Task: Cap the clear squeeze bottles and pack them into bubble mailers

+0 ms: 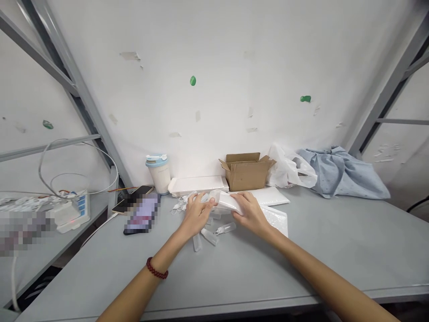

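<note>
Between my two hands is a small white packet (226, 201), held above the table. My left hand (198, 212) has its fingers closed on the packet's left end. At the right end, my right hand (250, 212) grips it between thumb and fingers. Several small clear plastic pieces (210, 236) lie on the grey table below the hands. White corded items (181, 203) are partly hidden behind my left hand. Flat white bubble mailers (276, 218) lie behind and beside my right hand.
Along the wall stand a lidded cup (158, 174), a long white box (197, 184), an open cardboard box (248, 172), a plastic bag (290, 167) and a blue cloth (342, 172). Two phones (142, 213) lie at left, near a power strip (75, 214).
</note>
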